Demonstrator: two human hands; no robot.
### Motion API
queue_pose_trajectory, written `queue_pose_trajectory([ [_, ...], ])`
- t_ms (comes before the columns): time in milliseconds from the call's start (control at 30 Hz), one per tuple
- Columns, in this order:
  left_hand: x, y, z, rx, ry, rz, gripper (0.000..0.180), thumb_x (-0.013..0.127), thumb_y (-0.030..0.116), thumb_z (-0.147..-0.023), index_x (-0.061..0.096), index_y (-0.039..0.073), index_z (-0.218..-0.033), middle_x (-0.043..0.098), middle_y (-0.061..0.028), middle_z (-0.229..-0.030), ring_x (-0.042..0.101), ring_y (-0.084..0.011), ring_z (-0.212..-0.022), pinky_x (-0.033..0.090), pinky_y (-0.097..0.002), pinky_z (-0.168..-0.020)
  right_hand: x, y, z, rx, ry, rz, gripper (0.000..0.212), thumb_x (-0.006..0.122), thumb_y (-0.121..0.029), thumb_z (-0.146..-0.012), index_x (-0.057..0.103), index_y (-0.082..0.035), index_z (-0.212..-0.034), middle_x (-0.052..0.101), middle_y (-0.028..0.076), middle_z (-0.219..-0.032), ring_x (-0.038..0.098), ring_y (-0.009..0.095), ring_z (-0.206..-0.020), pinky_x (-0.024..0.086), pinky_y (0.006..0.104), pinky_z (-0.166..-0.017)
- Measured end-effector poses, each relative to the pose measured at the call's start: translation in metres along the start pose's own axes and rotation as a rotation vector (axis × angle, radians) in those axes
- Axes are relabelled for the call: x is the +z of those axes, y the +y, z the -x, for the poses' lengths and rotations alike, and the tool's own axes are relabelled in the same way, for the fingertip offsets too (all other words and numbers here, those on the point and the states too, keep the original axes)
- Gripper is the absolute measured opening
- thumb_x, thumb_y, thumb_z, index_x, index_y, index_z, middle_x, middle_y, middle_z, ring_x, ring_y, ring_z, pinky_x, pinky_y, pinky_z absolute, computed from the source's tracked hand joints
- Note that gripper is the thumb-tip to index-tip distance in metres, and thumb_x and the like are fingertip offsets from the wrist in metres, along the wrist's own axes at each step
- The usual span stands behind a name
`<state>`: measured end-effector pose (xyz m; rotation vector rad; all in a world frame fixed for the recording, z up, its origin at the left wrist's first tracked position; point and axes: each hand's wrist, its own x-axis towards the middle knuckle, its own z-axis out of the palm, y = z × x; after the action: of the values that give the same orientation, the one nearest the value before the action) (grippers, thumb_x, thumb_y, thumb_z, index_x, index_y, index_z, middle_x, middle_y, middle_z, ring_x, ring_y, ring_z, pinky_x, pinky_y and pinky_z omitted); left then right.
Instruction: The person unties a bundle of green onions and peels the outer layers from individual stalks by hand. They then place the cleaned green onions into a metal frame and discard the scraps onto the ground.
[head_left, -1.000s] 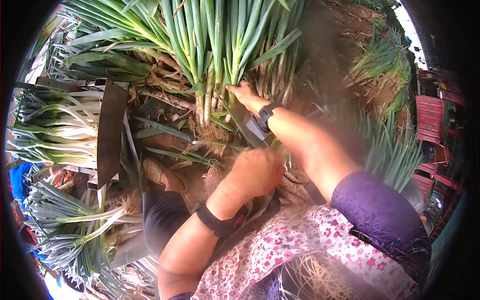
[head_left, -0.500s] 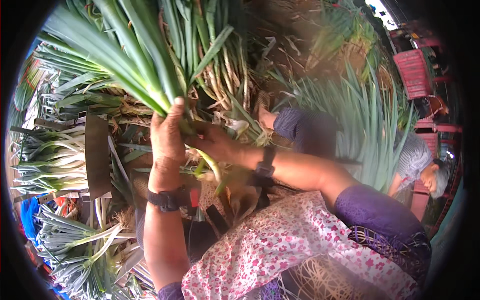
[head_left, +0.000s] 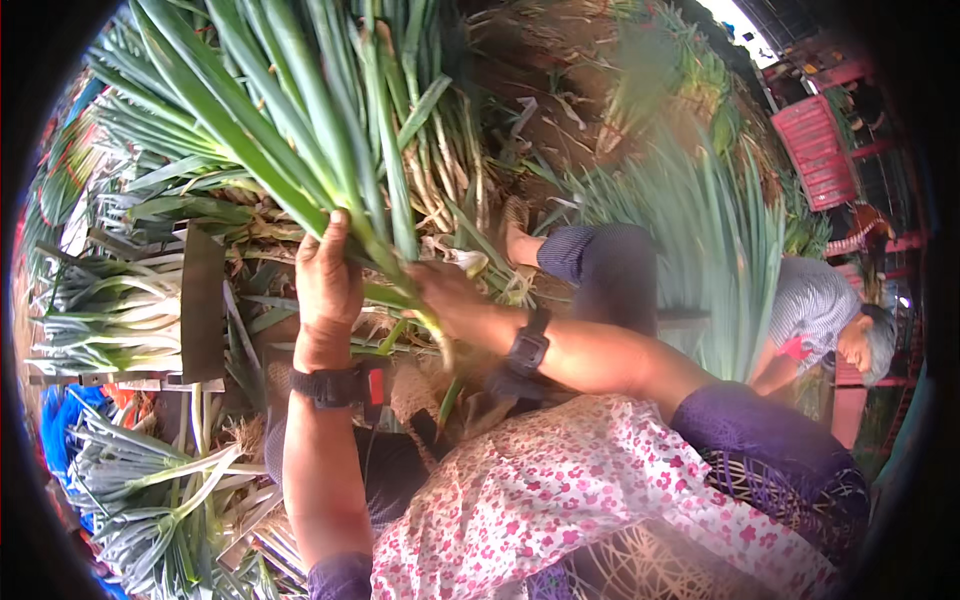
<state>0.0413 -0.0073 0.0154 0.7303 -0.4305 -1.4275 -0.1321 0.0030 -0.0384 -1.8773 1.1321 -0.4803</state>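
Near the middle of the frame, the left hand (head_left: 325,285) and right hand (head_left: 445,300) both clench a bunch of leeks (head_left: 300,130) held up, while sorted leeks (head_left: 110,310) at left lie stacked and more (head_left: 150,500) remain loose below.

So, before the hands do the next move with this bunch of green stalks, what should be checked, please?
1. Left hand closed on the bunch of green stalks: ok.
2. Right hand gripping the lower stems: ok.
3. All stalks inside the grip: cannot tell, leaves fan out.
4. Stem ends even: cannot tell, hidden by the hands.
5. Co-worker apart from the bunch: ok.
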Motion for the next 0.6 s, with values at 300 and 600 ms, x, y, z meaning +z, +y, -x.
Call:
queue_pose_trajectory([
  [300, -0.013, 0.048, -0.023, 0.222, 0.096, 0.109, 0.035, 0.054, 0.024, -0.090, 0.045, 0.006, -0.119, 0.056, -0.0104, -0.103, 0.060, -0.0243, -0.088, 0.051, -0.0373, -0.078, -0.072, 0.143, 0.079, 0.544, -0.040, 0.509, 0.043, 0.054, -0.027, -0.086, 0.050, 0.000, -0.119, 0.059, 0.022, -0.100, 0.059, 0.028, -0.091, 0.047, 0.0375, -0.077],
  [600, -0.001, 0.026, -0.022, 0.180, -0.102, 0.005, 0.052, 0.057, 0.020, -0.087, 0.032, 0.013, -0.132, 0.042, -0.0090, -0.130, 0.043, -0.0222, -0.113, 0.036, -0.0421, -0.096, -0.003, -0.045, -0.046, -0.379, 0.229, 0.103, 0.060, 0.061, -0.016, -0.082, 0.034, -0.007, -0.135, 0.051, 0.016, -0.120, 0.052, 0.026, -0.109, 0.045, 0.0337, -0.088],
])
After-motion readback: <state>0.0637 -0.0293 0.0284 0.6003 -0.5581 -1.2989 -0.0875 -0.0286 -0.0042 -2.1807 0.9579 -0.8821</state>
